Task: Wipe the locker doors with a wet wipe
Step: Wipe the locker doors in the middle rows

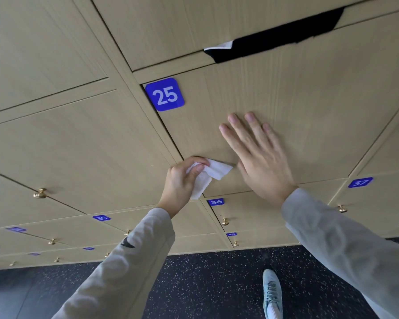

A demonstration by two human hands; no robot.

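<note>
A wall of light wood-grain locker doors fills the view. The door with the blue plate 25 (165, 94) is locker door 25 (309, 107), right in front of me. My left hand (182, 180) grips a crumpled white wet wipe (211, 174) at the lower left corner of that door, the wipe touching the door's edge. My right hand (258, 157) lies flat on the door with straight, spread fingers, just right of the wipe.
A black cloth (279, 38) sticks out of the gap above door 25. Below are lockers 35 (101, 218), 36 (216, 201) and 37 (360, 182) with brass knobs (40, 193). Dark speckled floor (205, 284) lies underneath, with a light blue shoe (272, 293).
</note>
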